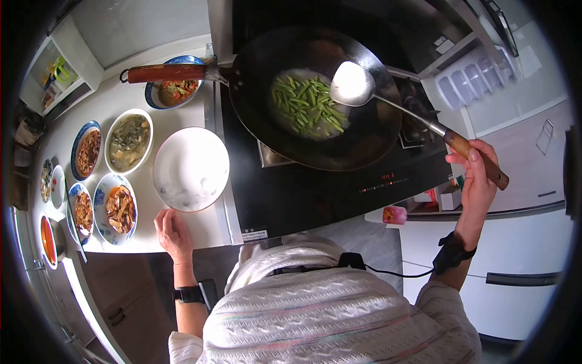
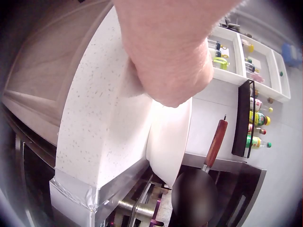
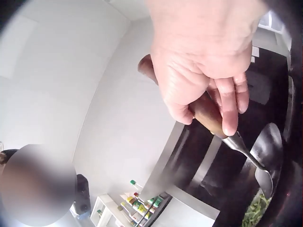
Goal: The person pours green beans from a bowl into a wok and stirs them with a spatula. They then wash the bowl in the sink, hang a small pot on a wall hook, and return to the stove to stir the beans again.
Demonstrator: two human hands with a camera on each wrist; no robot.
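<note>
My right hand (image 1: 479, 173) grips the wooden handle of a metal wok spatula (image 1: 354, 85); thumb and fingers wrap the handle in the right wrist view. The spatula's blade is inside a dark wok (image 1: 260, 115), over the right side of some cut green beans (image 1: 303, 103) in a little bubbling liquid. My left hand (image 1: 174, 233) rests at the counter's front edge with fingers loosely bent, fingertips right by the rim of a white bowl (image 1: 191, 167). The left wrist view shows the back of this hand close beside the bowl (image 2: 168, 142); its fingers are mostly hidden there.
The wok stands on a black cooktop (image 1: 303, 200), its wooden handle (image 1: 163, 73) reaching left over a blue-rimmed dish (image 1: 151, 100). Several filled dishes, including a soup bowl (image 1: 128, 142), crowd the left counter. A pot of red liquid (image 1: 51, 242) stands at far left.
</note>
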